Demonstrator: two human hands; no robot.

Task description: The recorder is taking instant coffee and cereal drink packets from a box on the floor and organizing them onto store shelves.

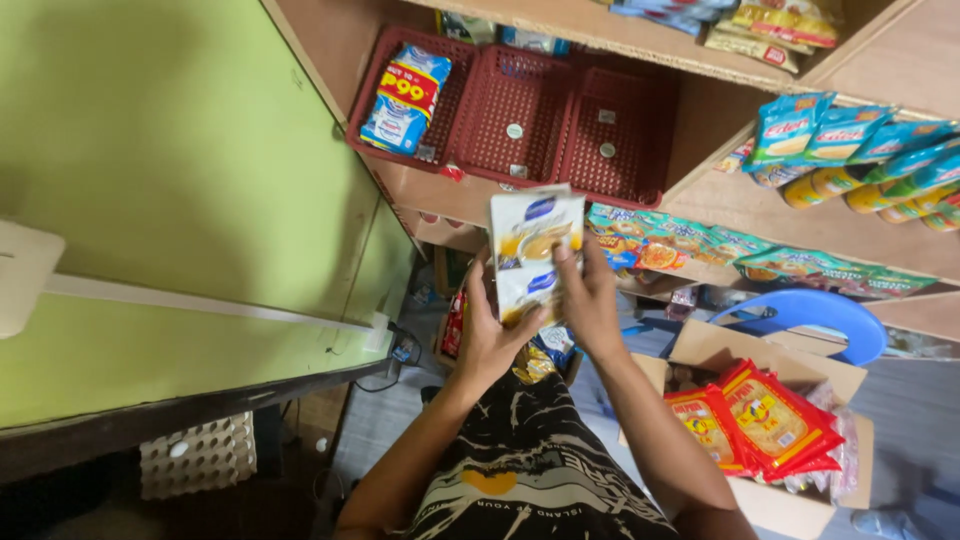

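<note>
Both hands are raised in front of the chest, closed on a stack of white sachets (533, 252). Left hand (487, 333) cups the stack from below and the left side, fingers wrapped around the lower packets. Right hand (589, 300) grips the right edge, thumb across the front. The two hands sit close together, with the sachets upright between them, held in the air just before the lower edge of the baskets and touching no shelf.

From the largest thing down: a green wall (170, 200) fills the left side, with a pale strip running across it. Wooden shelves (760, 210) run along the top and the right. Three red baskets (520, 115) stand side by side on the shelf behind the sachets; the left one holds a blue and white bag (405, 100), the other two show only bare mesh. On the right shelves hang rows of blue-green packets (850, 130), and a further row of colourful packets (700, 245) lies just right of the hands. A cardboard box (800, 420) sits at lower right with red packets (760, 425) on top of it. Behind it stands a blue chair (810, 315). An egg tray (200, 455) rests low on the left, under the counter edge.
</note>
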